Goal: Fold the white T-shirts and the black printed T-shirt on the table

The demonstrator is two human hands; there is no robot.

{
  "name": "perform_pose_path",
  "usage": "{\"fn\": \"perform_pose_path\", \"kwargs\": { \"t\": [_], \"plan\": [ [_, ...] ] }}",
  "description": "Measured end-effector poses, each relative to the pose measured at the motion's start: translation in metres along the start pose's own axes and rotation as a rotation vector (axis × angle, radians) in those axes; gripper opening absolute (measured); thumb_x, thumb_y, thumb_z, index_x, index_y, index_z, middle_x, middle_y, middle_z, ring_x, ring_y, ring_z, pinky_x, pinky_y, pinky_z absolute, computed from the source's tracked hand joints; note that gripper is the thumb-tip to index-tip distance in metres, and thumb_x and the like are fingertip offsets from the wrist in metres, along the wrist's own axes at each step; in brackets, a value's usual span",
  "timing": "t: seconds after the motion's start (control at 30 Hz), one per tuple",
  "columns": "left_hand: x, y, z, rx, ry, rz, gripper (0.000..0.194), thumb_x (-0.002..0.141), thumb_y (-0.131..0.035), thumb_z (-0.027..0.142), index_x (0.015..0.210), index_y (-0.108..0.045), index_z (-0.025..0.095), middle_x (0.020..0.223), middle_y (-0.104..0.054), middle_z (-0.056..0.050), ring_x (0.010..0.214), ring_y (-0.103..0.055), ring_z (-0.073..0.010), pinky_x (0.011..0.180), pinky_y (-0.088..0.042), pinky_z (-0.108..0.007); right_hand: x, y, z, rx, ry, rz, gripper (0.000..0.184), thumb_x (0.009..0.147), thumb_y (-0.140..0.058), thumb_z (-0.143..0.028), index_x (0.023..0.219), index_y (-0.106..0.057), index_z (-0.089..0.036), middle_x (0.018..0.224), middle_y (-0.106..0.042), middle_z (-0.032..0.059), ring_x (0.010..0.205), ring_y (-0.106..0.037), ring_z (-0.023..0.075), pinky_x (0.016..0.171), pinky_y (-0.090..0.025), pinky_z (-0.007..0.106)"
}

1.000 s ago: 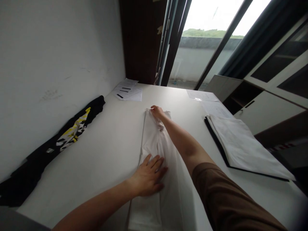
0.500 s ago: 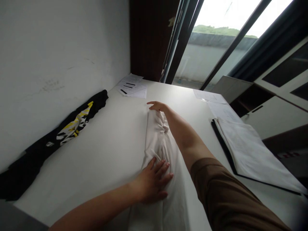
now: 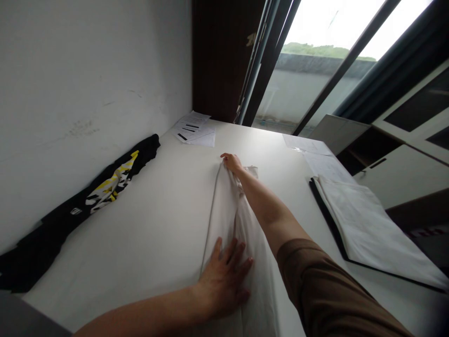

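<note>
Off-white trousers [image 3: 257,267] lie lengthwise on the white table, with creases running down their middle. At the far end, my right hand [image 3: 231,162] pinches the top edge of the trousers near its left corner. That edge is slightly lifted, and a small flap of cloth shows to the right of my wrist. My left hand [image 3: 224,283] rests on the nearer part of the trousers, palm down with fingers spread. My right forearm covers part of the cloth's right side.
Along the wall on the left lies a black garment [image 3: 75,201] with a yellow and white print. Folded white cloth [image 3: 368,220] sits over black cloth at the right. Papers [image 3: 196,131] lie at the far left corner, and further sheets [image 3: 315,150] at the far right.
My right hand has drawn the trousers' far edge up and slightly right, smoothing the upper left side. My left hand has slid slightly nearer, still flat on the cloth.
</note>
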State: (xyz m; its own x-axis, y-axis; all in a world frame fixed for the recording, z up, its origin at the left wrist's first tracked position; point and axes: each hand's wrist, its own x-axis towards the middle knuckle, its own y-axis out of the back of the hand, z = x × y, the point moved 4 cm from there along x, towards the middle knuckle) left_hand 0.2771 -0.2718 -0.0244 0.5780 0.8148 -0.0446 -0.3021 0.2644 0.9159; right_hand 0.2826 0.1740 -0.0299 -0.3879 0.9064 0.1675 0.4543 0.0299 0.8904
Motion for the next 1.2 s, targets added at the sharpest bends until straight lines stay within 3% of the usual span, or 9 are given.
{"fn": "perform_pose_path", "kwargs": {
  "t": [0.17, 0.27, 0.4, 0.53, 0.63, 0.73, 0.8, 1.03, 1.2],
  "plan": [
    [-0.001, 0.003, 0.0, -0.041, -0.022, -0.006, 0.073, 0.102, -0.041, 0.061, 0.164, -0.026, 0.026, 0.172, -0.013, -0.016, 0.159, -0.009, -0.04, 0.123, -0.003, -0.072, -0.005, 0.006, 0.002, -0.02, -0.013, 0.004, 0.042, 0.101, -0.046, -0.025, 0.136, -0.068, -0.024, 0.126, -0.074, 0.006, 0.118, -0.066, 0.0219, 0.104, -0.047, 0.031],
    [0.001, 0.009, -0.004, -0.04, -0.023, -0.002, 0.072, 0.101, -0.043, 0.061, 0.163, -0.029, 0.026, 0.171, -0.018, -0.015, 0.158, -0.013, -0.0395, 0.124, -0.006, -0.07, -0.014, 0.015, 0.0, -0.013, 0.065, 0.002, 0.038, 0.101, -0.048, -0.028, 0.133, -0.069, -0.023, 0.13, -0.071, 0.0067, 0.118, -0.065, 0.023, 0.105, -0.047, 0.032],
    [0.002, 0.018, -0.003, -0.025, -0.049, 0.025, 0.068, 0.102, -0.043, 0.06, 0.157, -0.038, 0.021, 0.17, -0.025, -0.015, 0.157, -0.019, -0.0393, 0.125, -0.008, -0.067, -0.049, 0.032, -0.001, -0.031, 0.215, 0.102, 0.036, 0.104, -0.046, -0.031, 0.128, -0.071, -0.022, 0.132, -0.068, 0.0083, 0.122, -0.06, 0.0242, 0.107, -0.045, 0.035],
    [0.001, 0.027, 0.003, -0.033, -0.135, 0.046, 0.064, 0.104, -0.038, 0.061, 0.154, -0.043, 0.021, 0.168, -0.03, -0.014, 0.156, -0.024, -0.035, 0.128, -0.009, -0.06, -0.088, 0.026, 0.005, -0.024, 0.341, -0.048, 0.036, 0.106, -0.043, -0.034, 0.128, -0.071, -0.026, 0.132, -0.069, 0.005, 0.124, -0.06, 0.0217, 0.111, -0.042, 0.035],
    [0.002, 0.027, 0.004, -0.022, -0.144, 0.027, 0.067, 0.104, -0.036, 0.063, 0.155, -0.041, 0.021, 0.169, -0.029, -0.013, 0.156, -0.022, -0.0334, 0.128, -0.01, -0.057, -0.102, 0.01, 0.01, -0.047, 0.437, -0.169, 0.042, 0.106, -0.045, -0.041, 0.141, -0.063, -0.026, 0.151, -0.057, 0.0045, 0.141, -0.048, 0.023, 0.12, -0.033, 0.037],
    [0.003, 0.02, 0.001, 0.012, -0.131, -0.007, 0.072, 0.101, -0.039, 0.066, 0.158, -0.036, 0.022, 0.171, -0.023, -0.013, 0.158, -0.017, -0.0347, 0.128, -0.008, -0.057, -0.098, -0.004, 0.018, -0.095, 0.437, -0.219, 0.053, 0.107, -0.042, -0.049, 0.155, -0.048, -0.029, 0.166, -0.035, 0.0039, 0.155, -0.028, 0.0265, 0.127, -0.02, 0.044],
    [0.004, 0.017, -0.001, 0.03, -0.128, -0.026, 0.074, 0.1, -0.043, 0.066, 0.16, -0.034, 0.023, 0.172, -0.02, -0.012, 0.158, -0.015, -0.0352, 0.128, -0.007, -0.058, -0.089, -0.009, 0.022, -0.108, 0.396, -0.227, 0.056, 0.107, -0.041, -0.052, 0.159, -0.042, -0.032, 0.169, -0.027, 0.002, 0.157, -0.021, 0.0275, 0.128, -0.016, 0.048],
    [0.006, 0.025, -0.001, 0.042, -0.159, -0.051, 0.071, 0.099, -0.048, 0.063, 0.156, -0.041, 0.021, 0.168, -0.03, -0.013, 0.157, -0.021, -0.0345, 0.128, -0.006, -0.058, -0.055, -0.011, 0.035, -0.158, 0.289, -0.219, 0.062, 0.105, -0.039, -0.059, 0.16, -0.039, -0.03, 0.17, -0.024, 0.0048, 0.158, -0.017, 0.0299, 0.128, -0.01, 0.053],
    [0.002, 0.015, 0.009, 0.044, -0.251, -0.124, 0.075, 0.099, -0.05, 0.061, 0.161, -0.032, 0.023, 0.172, -0.019, -0.013, 0.159, -0.013, -0.0334, 0.127, 0.0, -0.06, -0.045, -0.012, 0.043, -0.165, 0.239, -0.193, 0.064, 0.103, -0.042, -0.062, 0.158, -0.042, -0.03, 0.17, -0.027, 0.0046, 0.157, -0.016, 0.0348, 0.127, -0.005, 0.059]
  ]
}}
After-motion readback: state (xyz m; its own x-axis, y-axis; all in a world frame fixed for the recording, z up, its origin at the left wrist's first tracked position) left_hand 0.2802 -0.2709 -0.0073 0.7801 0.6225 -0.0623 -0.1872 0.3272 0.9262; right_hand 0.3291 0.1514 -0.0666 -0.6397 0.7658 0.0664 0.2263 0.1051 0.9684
